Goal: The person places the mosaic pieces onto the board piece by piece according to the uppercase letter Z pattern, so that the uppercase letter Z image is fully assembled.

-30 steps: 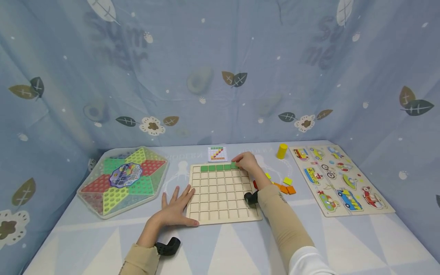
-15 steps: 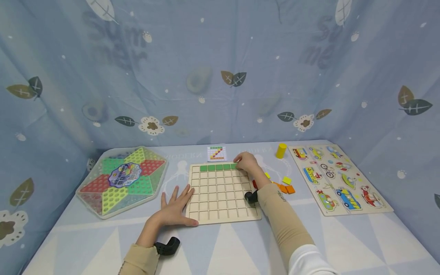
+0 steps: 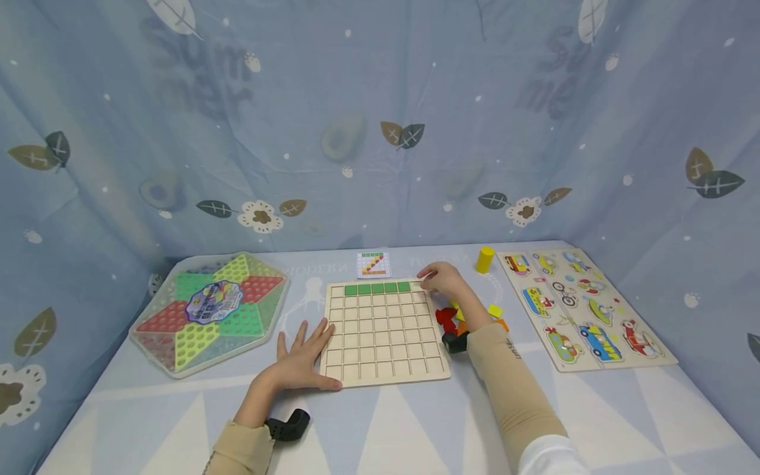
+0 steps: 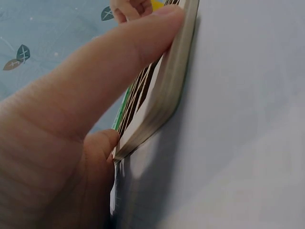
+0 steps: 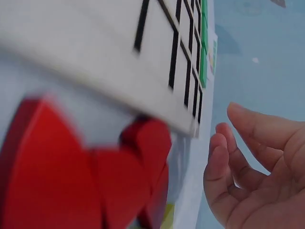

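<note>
A light wooden grid board [image 3: 380, 336] lies on the table, with several green square tiles [image 3: 377, 289] in a row along its far edge. Fingers spread, my left hand [image 3: 297, 366] rests at the board's left side. Its thumb lies on the near edge in the left wrist view. At the board's far right corner is my right hand [image 3: 444, 280], just past the last green tile. The right wrist view shows its fingers loosely bent, nothing between them. Red pieces [image 5: 124, 181] lie beside the board's right edge, partly under the right forearm, along with yellow tiles [image 3: 495, 311] and orange tiles [image 3: 503, 324].
Behind the board lies a small pattern card [image 3: 373, 265]. A yellow cylinder [image 3: 484, 260] stands at the back right. A Chinese checkers set [image 3: 220, 303] is on the left, a wooden picture puzzle [image 3: 594, 310] on the right. A blue curtain [image 3: 380, 185] hangs behind.
My right hand has let go of the last green tile in the row and moved right, uncovering it and the red pieces. My left hand has stayed in place.
</note>
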`<action>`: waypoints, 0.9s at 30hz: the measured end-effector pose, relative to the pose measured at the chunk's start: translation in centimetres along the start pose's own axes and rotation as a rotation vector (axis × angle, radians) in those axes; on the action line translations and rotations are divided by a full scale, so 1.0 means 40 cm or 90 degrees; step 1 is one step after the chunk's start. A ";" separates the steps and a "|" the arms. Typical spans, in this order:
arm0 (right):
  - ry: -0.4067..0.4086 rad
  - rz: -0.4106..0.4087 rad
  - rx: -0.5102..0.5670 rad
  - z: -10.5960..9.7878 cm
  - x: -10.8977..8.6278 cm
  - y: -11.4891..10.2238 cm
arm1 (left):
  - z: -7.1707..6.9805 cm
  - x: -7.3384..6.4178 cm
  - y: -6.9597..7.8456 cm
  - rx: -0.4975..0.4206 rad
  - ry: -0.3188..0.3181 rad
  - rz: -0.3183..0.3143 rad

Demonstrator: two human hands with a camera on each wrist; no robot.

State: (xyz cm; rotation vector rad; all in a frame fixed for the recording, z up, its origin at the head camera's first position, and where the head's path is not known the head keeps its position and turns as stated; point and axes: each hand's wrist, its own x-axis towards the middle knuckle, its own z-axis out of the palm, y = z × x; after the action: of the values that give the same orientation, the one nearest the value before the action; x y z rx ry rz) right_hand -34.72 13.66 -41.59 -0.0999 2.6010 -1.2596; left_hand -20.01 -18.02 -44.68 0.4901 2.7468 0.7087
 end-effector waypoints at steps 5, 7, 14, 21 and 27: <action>-0.028 0.020 -0.033 -0.031 -0.035 0.023 | -0.010 -0.006 0.004 -0.003 0.006 -0.004; -0.046 0.028 -0.046 -0.040 -0.047 0.031 | -0.013 -0.008 0.005 -0.002 0.010 -0.005; -0.110 0.047 -0.108 -0.063 -0.078 0.050 | -0.017 -0.009 0.010 0.002 0.017 -0.004; -0.120 0.062 -0.123 -0.071 -0.085 0.064 | -0.004 -0.004 0.000 -0.007 0.011 0.002; -0.095 0.083 -0.104 -0.071 -0.082 0.074 | 0.002 -0.002 0.001 -0.007 0.008 0.001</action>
State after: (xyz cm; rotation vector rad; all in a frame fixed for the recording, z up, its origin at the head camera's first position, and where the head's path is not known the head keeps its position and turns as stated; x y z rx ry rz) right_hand -32.12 18.22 -41.59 -0.0505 2.5315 -0.9583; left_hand -19.90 -18.00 -44.70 0.4878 2.7530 0.7294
